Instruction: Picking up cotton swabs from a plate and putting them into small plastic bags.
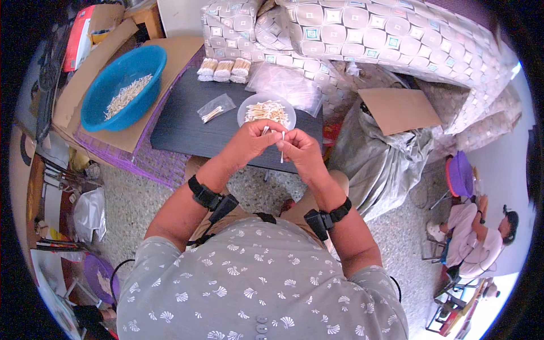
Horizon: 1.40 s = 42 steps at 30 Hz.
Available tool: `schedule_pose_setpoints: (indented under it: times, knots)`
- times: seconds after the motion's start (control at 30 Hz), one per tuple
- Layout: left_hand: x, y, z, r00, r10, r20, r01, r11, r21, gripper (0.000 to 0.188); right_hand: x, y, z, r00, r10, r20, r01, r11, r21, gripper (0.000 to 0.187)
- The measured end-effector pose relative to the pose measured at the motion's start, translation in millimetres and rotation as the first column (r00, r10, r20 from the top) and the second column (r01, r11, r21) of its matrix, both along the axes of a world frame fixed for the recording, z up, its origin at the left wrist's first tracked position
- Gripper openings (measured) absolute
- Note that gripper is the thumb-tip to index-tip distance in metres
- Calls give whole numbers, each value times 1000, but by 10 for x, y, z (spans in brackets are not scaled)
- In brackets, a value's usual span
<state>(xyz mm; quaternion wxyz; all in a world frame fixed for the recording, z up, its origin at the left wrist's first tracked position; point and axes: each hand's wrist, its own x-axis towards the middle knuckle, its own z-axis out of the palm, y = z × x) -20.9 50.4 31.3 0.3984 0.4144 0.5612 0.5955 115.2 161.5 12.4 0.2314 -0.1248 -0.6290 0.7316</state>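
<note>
Over the near edge of a dark table, my two hands meet fingertip to fingertip. My left hand is closed on cotton swabs, with white tips showing by its fingers. A single cotton swab points downward from the pinch of my right hand. Just beyond the hands stands a whitish bowl heaped with loose cotton swabs. To its left lies a small clear bag with a few swabs inside. Bundled swabs sit at the table's far side, beside a pile of clear plastic bags.
A blue basin holding swabs rests on cardboard at the left. Right of the table stands a grey sack topped by a cardboard sheet. Patterned wrapped bundles line the back. Another person sits far right.
</note>
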Motion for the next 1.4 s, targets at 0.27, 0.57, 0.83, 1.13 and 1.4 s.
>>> schedule_pose_setpoints:
  times: [0.27,0.57,0.83,1.13,1.4]
  knots:
    - [32,-24,-54,999,23,31,-23,1000,-22,15,51,-40,-86,999,-6,45,2,995,100,12]
    - [28,-68,-148,975,127,180,-135,990,34,14,185,-73,-27,985,-156,75,156,988,6,10]
    - [150,-144,-213,989,116,-88,-110,992,64,15,257,-96,74,974,-228,11,227,970,84,8]
    - [355,-254,-280,987,-66,-148,62,998,-34,12,353,-172,-39,996,-87,-21,89,972,219,8]
    - [436,-374,-65,937,-22,348,13,999,30,19,559,-364,144,990,-7,142,-12,991,134,10]
